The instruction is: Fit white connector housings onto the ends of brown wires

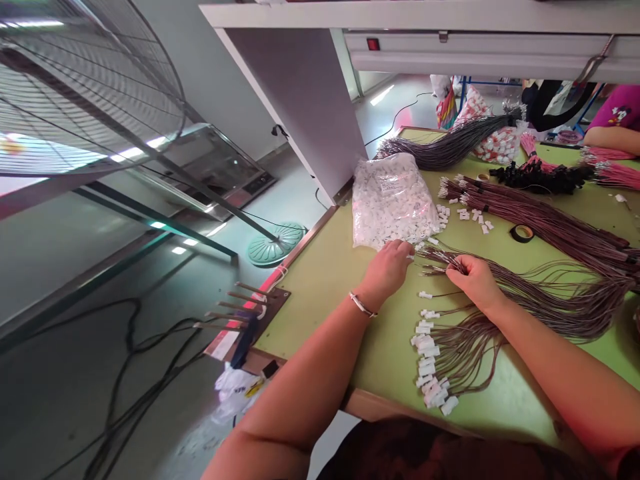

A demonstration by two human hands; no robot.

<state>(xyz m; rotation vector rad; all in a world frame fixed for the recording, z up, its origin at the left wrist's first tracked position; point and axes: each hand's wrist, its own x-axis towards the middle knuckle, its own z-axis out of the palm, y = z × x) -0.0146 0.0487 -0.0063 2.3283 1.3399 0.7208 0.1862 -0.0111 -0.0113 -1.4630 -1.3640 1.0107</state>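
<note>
My left hand (391, 265) is closed at the front edge of a clear bag of small white connectors (393, 200), with a small white connector (411, 257) at its fingertips. My right hand (473, 277) is wrapped round a bunch of thin brown wires (540, 290), whose bare metal ends point toward my left hand. Nearer to me, wires that end in white connectors (427, 347) lie in a row on the green tabletop (320, 273). Loose white connectors (465, 214) are scattered right of the bag.
A brown wire bundle (555, 230), a roll of black tape (522, 233) and a dark wire bundle (450, 147) lie farther back. A pronged metal holder (260, 313) sits at the left edge. A person's arm (615, 139) rests at the far right.
</note>
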